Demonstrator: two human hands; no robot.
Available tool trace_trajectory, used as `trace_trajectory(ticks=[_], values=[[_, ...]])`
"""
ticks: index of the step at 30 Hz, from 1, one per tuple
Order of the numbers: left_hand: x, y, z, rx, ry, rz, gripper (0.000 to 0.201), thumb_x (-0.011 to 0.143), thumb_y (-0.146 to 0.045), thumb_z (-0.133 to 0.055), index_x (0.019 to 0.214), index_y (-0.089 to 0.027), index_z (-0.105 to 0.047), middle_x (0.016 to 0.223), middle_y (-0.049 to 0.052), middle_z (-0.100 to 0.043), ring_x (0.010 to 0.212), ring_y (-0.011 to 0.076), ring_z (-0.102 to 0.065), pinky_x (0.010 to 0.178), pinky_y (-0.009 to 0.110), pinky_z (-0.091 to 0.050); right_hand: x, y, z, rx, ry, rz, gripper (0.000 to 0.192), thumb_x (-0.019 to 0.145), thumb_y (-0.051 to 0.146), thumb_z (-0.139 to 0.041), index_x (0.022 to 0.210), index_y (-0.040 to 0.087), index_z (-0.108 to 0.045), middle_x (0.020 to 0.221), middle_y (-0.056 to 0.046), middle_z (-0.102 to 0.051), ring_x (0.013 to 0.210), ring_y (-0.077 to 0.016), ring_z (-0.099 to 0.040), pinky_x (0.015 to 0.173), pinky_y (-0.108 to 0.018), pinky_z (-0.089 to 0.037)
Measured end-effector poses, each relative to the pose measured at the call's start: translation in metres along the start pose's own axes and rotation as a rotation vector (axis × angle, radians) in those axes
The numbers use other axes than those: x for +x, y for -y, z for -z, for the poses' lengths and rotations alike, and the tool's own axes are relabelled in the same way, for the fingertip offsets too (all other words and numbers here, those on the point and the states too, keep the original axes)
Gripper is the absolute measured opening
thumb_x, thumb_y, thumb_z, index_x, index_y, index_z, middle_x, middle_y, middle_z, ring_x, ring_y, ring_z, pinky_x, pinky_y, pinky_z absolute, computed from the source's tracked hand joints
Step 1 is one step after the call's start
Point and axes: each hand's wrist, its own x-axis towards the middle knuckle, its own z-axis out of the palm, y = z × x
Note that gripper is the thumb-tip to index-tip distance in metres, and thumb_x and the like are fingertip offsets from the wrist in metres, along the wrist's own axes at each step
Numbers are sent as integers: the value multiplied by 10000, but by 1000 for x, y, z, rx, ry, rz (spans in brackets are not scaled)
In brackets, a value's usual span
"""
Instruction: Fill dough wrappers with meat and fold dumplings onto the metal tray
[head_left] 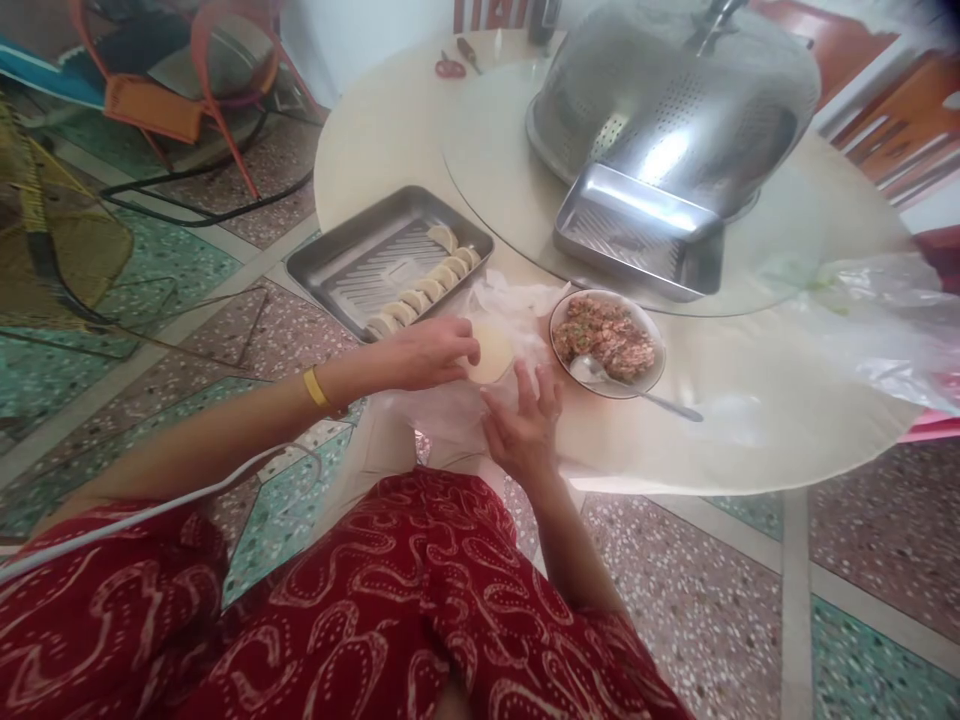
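Note:
A pale round stack of dumpling wrappers [493,350] lies in a thin clear plastic bag [450,412] at the table's near edge. My left hand [435,352] is at the left rim of the wrappers with its fingers curled; what they pinch, if anything, is hidden. My right hand [529,425] rests on the plastic just right of the wrappers, fingers apart. To its right stands a bowl of minced filling [604,335] with a metal spoon [679,407] leaning in it. Behind my left hand, folded dumplings [429,290] line the right side of a metal tray [337,262].
A second metal tray [637,235] and a large perforated metal dome [675,110] sit on the glass turntable [495,170]. Crumpled plastic [877,320] lies at the table's right. An orange chair [154,108] stands on the floor to the left. A white cable [187,497] crosses my left arm.

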Motion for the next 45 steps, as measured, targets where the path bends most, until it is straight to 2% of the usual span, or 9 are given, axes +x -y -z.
trace_trajectory(ticks=[6, 12, 23, 27, 30, 32, 38, 45], values=[[8, -5, -6, 65, 42, -34, 115, 866, -211, -612, 902, -142, -697, 902, 86, -613, 845, 201, -570, 797, 311, -421, -12, 3, 2, -67, 61, -5, 108, 880, 256, -598, 925, 250, -696, 1516, -72, -453, 1506, -308, -163, 1184, -571, -141], [17, -4, -7, 106, 57, -18, 90, 826, -199, -642, 865, -142, -698, 888, 84, -625, 832, 203, -582, 773, 309, -412, -12, 4, 4, -103, 61, -4, 119, 870, 274, -611, 778, 242, -679, 1447, -74, -526, 1477, -315, -246, 1187, -548, -162], [21, 3, -6, 63, 67, -64, 112, 849, -206, -601, 802, -159, -691, 809, 52, -607, 755, 159, -534, 747, 282, -384, -12, 3, 10, -8, 110, -50, 88, 871, 280, -616, 853, 253, -697, 1470, -80, -502, 1438, -345, -321, 1154, -585, -239], [21, 13, -17, 51, 20, -82, 104, 836, -193, -624, 754, -166, -681, 771, 40, -596, 719, 150, -517, 709, 280, -369, -3, 0, 12, 14, 18, -55, 96, 878, 256, -605, 901, 250, -699, 1416, -92, -545, 1407, -326, -370, 1148, -567, -287], [20, 18, -24, 23, -28, -61, 82, 822, -208, -661, 753, -167, -676, 760, 32, -586, 725, 154, -520, 707, 280, -368, 11, -1, 7, 12, -73, -59, 105, 890, 244, -591, 899, 249, -696, 1381, -89, -569, 1400, -315, -379, 1141, -563, -308], [18, 19, -26, 9, -43, -63, 99, 837, -224, -655, 759, -167, -673, 754, 30, -578, 715, 154, -512, 709, 283, -370, 20, 0, 1, 10, -89, -77, 113, 896, 240, -580, 889, 245, -693, 1392, -85, -559, 1406, -317, -368, 1138, -567, -312], [13, 14, -22, -32, -66, -60, 121, 869, -215, -608, 799, -151, -683, 783, 47, -592, 760, 170, -538, 734, 286, -397, 33, 6, -17, -6, -32, -110, 114, 900, 260, -569, 863, 223, -671, 1405, -116, -542, 1411, -332, -345, 1137, -602, -285], [4, 16, -17, -79, -90, -80, 137, 894, -241, -602, 866, -165, -711, 816, 46, -622, 802, 168, -569, 771, 281, -418, 36, 4, -19, 20, -34, -130, 152, 898, 211, -551, 781, 219, -648, 1354, -104, -588, 1385, -311, -375, 1131, -580, -306]])
